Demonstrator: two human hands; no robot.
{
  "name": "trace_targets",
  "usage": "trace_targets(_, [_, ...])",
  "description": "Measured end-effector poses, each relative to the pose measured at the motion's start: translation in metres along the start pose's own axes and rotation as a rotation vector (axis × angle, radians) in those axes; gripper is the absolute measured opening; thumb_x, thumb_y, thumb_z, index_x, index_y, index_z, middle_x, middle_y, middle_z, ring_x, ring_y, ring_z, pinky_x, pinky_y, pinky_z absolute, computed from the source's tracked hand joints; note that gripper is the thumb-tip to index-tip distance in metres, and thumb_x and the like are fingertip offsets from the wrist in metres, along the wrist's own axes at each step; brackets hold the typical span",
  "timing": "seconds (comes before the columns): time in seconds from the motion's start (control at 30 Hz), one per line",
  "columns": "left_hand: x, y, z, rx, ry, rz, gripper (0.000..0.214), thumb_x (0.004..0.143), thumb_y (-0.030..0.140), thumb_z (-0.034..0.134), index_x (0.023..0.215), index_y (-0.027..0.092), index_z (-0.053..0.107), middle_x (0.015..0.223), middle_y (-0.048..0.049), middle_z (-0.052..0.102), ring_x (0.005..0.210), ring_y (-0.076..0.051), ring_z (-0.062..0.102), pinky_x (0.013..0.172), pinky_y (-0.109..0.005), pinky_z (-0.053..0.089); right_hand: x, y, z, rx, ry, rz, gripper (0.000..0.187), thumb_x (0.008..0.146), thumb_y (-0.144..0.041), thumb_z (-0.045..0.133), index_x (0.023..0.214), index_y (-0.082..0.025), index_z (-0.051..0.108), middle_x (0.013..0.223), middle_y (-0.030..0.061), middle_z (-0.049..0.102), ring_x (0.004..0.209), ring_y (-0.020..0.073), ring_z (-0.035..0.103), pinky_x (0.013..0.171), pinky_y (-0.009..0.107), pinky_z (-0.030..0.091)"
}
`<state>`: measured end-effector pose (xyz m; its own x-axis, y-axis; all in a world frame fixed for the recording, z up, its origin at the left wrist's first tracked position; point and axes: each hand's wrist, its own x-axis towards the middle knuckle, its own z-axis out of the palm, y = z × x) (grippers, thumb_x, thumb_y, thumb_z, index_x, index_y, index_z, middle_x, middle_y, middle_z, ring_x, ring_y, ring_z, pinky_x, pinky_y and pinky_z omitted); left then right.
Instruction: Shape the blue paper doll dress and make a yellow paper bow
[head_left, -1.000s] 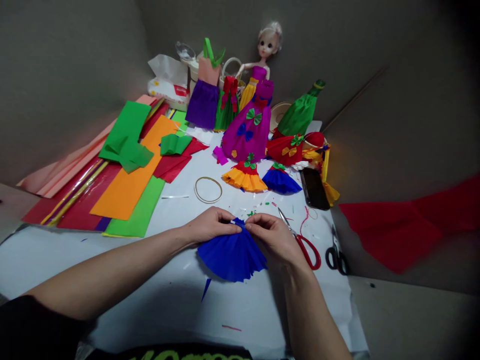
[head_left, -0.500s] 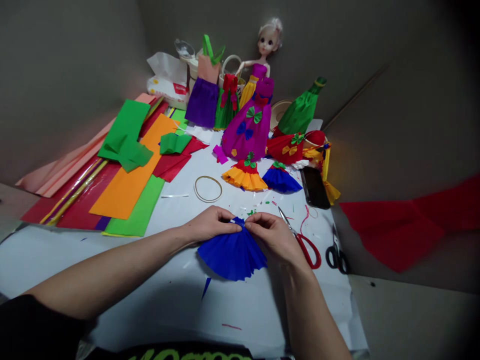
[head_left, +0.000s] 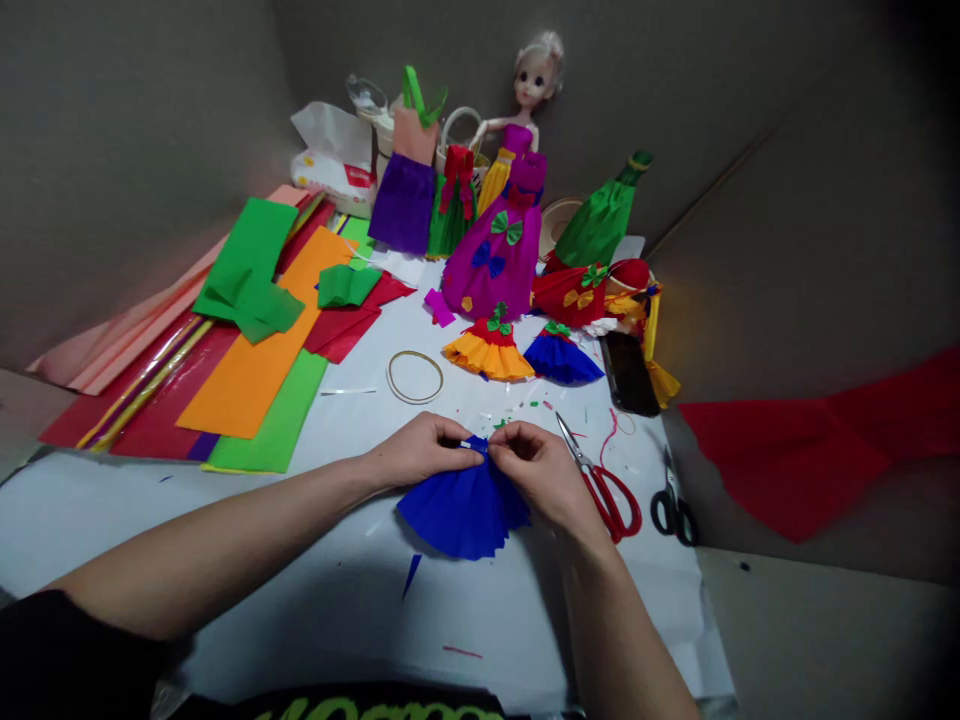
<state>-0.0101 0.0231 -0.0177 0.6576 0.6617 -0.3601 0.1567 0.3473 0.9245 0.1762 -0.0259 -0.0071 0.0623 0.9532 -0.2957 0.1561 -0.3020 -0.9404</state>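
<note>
- One pink strip (head_left: 463,652) lies nearest me on the white-covered counter (head_left: 337,600), with one blue sliver (head_left: 411,577) beyond it.
- Between the forearms, one pleated blue skirt (head_left: 461,510) fans downward; the left hand (head_left: 427,450) has its grip closed on the gathered top, and the right hand (head_left: 536,468) pinches the same top close beside it.
- Two pairs of scissors sit to the right: the red-handled pair (head_left: 619,505) near the right wrist, the black-handled pair (head_left: 675,515) by the counter's right edge.
- One thin ring (head_left: 388,377) lies ahead of the left hand, well apart from the dark phone (head_left: 631,373) near that right edge.
- Two small skirts lie side by side: one orange and red (head_left: 489,357), one blue and green (head_left: 562,358).
- Further back, one tissue pack (head_left: 334,182) has a white sheet standing out of it; the contents of the white basket (head_left: 461,118) I can't make out.
- One doll (head_left: 517,140) stands at the back.
</note>
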Motion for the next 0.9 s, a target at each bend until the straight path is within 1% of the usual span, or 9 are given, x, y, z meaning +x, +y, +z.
trace_targets(0.13, [0.000, 0.001, 0.001, -0.002, 0.003, 0.002, 0.024, 0.075, 0.036, 0.074, 0.075, 0.012, 0.071, 0.065, 0.0002, 0.065, 0.059, -0.012, 0.055, 0.059, -0.024, 0.041, 0.000, 0.004, 0.002, 0.010, 0.015, -0.007, 0.015, 0.066, -0.029, 0.071, 0.076, -0.019, 0.067, 0.065, -0.0027, 0.059, 0.060, 0.0123, 0.051, 0.058, 0.025, 0.040])
trace_targets(0.3, [0.000, 0.000, 0.001, -0.021, 0.011, -0.001, 0.021, 0.075, 0.033, 0.074, 0.078, 0.013, 0.073, 0.068, -0.0005, 0.068, 0.061, -0.012, 0.057, 0.060, -0.024, 0.042, -0.001, 0.002, 0.006, 0.012, 0.046, -0.021, 0.018, 0.065, -0.031, 0.072, 0.077, -0.019, 0.067, 0.064, -0.0025, 0.059, 0.061, 0.0134, 0.051, 0.057, 0.026, 0.041])
trace_targets(0.47, [0.000, 0.000, 0.001, -0.063, 0.019, 0.011, 0.020, 0.075, 0.033, 0.076, 0.076, 0.013, 0.073, 0.067, 0.0001, 0.068, 0.060, -0.012, 0.058, 0.059, -0.023, 0.042, -0.003, 0.000, 0.000, -0.001, 0.067, -0.018, 0.021, 0.067, -0.032, 0.074, 0.081, -0.019, 0.066, 0.068, -0.0021, 0.059, 0.064, 0.0136, 0.051, 0.061, 0.026, 0.041])
trace_targets(0.57, [-0.001, 0.001, 0.002, -0.128, 0.025, 0.003, 0.019, 0.074, 0.032, 0.078, 0.078, 0.014, 0.074, 0.069, -0.0005, 0.070, 0.062, -0.012, 0.059, 0.060, -0.023, 0.044, -0.005, -0.002, -0.005, -0.020, 0.034, -0.011, 0.022, 0.070, -0.034, 0.073, 0.084, -0.019, 0.065, 0.072, -0.0015, 0.060, 0.066, 0.0135, 0.052, 0.062, 0.026, 0.041])
trace_targets(0.7, [0.000, -0.001, 0.001, -0.216, -0.003, -0.012, 0.023, 0.074, 0.034, 0.080, 0.086, 0.014, 0.077, 0.078, -0.0035, 0.074, 0.066, -0.014, 0.063, 0.066, -0.026, 0.048, -0.007, -0.004, -0.008, 0.013, -0.039, -0.001, 0.024, 0.069, -0.035, 0.074, 0.084, -0.020, 0.062, 0.075, -0.0006, 0.062, 0.071, 0.0145, 0.055, 0.067, 0.027, 0.043])
trace_targets(0.77, [0.001, -0.003, 0.000, -0.235, -0.008, -0.007, 0.024, 0.073, 0.033, 0.080, 0.087, 0.014, 0.077, 0.081, -0.0047, 0.074, 0.069, -0.015, 0.064, 0.069, -0.027, 0.049, -0.007, -0.004, -0.008, 0.036, -0.052, 0.007, 0.026, 0.067, -0.034, 0.076, 0.082, -0.020, 0.061, 0.072, -0.0016, 0.061, 0.068, 0.0138, 0.054, 0.065, 0.026, 0.043])
trace_targets(0.83, [0.003, -0.004, -0.002, -0.243, 0.007, 0.006, 0.029, 0.072, 0.031, 0.082, 0.096, 0.015, 0.076, 0.083, -0.0041, 0.074, 0.073, -0.015, 0.065, 0.071, -0.027, 0.048, -0.006, -0.003, -0.008, 0.051, -0.053, 0.013, 0.026, 0.066, -0.034, 0.077, 0.080, -0.020, 0.060, 0.068, -0.0033, 0.059, 0.064, 0.0126, 0.052, 0.061, 0.025, 0.040])
trace_targets(0.9, [0.004, -0.003, -0.004, -0.245, 0.024, 0.025, 0.043, 0.070, 0.030, 0.084, 0.110, 0.017, 0.073, 0.084, -0.0024, 0.072, 0.076, -0.015, 0.065, 0.072, -0.027, 0.047, -0.004, 0.000, -0.009, 0.058, -0.043, 0.015, 0.027, 0.066, -0.035, 0.077, 0.080, -0.020, 0.059, 0.065, -0.0044, 0.057, 0.060, 0.0117, 0.050, 0.058, 0.025, 0.037])
